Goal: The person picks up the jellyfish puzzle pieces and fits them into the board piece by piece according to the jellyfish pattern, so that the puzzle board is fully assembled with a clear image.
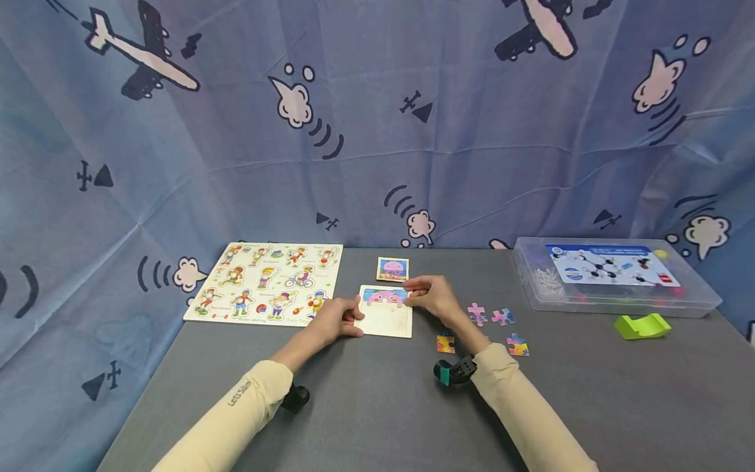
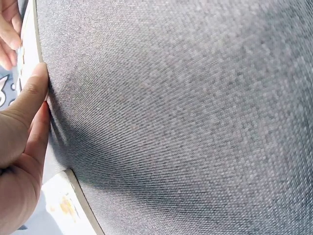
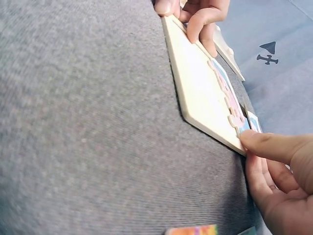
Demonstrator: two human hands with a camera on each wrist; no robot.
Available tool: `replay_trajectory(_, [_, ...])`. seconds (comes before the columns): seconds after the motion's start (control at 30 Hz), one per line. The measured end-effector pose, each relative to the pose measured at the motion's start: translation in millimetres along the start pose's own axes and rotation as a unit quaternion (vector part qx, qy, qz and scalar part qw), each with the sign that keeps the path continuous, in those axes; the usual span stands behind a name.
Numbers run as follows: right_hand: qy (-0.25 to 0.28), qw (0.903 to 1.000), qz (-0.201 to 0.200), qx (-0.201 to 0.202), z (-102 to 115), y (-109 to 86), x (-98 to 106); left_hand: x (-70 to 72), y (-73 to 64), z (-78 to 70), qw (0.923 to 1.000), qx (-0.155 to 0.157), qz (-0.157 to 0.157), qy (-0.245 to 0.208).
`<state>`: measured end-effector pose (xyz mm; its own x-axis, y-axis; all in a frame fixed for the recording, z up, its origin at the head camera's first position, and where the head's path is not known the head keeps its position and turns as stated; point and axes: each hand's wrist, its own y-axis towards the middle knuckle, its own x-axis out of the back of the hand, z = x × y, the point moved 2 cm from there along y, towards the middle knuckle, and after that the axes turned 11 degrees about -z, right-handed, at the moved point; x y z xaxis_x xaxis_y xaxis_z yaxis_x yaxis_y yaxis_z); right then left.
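A small pale wooden puzzle board [image 1: 386,324] lies on the grey table between the two hands. Joined pink and blue jigsaw pieces [image 1: 385,297] fill its upper strip; the lower part is bare wood. My left hand [image 1: 333,322] grips the board's left edge, thumb near the lower left corner. At the upper right my right hand [image 1: 435,299] pinches the board's edge, with a fingertip over the blue end piece [image 3: 244,128]. A picture tile [image 1: 392,269] with a pink figure lies just behind the board. Loose jigsaw pieces [image 1: 476,314] lie beyond the right wrist.
At the back left lies a large board of cartoon children [image 1: 253,278], close to the left hand. A clear plastic case [image 1: 613,305] stands back right, with a bright green curved block [image 1: 643,327] before it. Orange-and-yellow pieces [image 1: 445,344] lie near the right forearm. A patterned curtain [image 1: 377,164] hangs behind.
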<state>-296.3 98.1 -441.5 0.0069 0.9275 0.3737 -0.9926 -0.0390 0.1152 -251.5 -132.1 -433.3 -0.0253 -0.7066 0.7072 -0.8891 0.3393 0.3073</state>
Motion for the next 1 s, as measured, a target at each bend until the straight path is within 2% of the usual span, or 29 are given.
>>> replay_trajectory(0.17, [-0.002,0.9999,-0.014,0.001,4.4,0.8,-0.8,-0.4,-0.4,0.3,1.0,0.009,-0.001,-0.004])
replay_trajectory(0.3, [0.006,0.9992,-0.027,0.029,7.9,1.5,-4.6,-0.6,-0.5,0.1,0.9998,0.016,-0.001,-0.009])
replay_trajectory(0.47, [0.015,0.9972,-0.012,0.072,8.2,2.6,-10.4,-0.1,0.0,0.7,1.0,0.007,-0.001,-0.003])
replay_trajectory(0.67, [-0.017,0.9948,-0.003,0.1,6.9,1.7,-13.0,-0.5,0.3,1.3,0.9999,0.009,0.0,-0.012])
replay_trajectory(1.0, [-0.054,0.9926,0.004,0.109,10.4,0.7,-11.5,-0.2,0.5,2.1,0.9999,-0.001,0.002,-0.012])
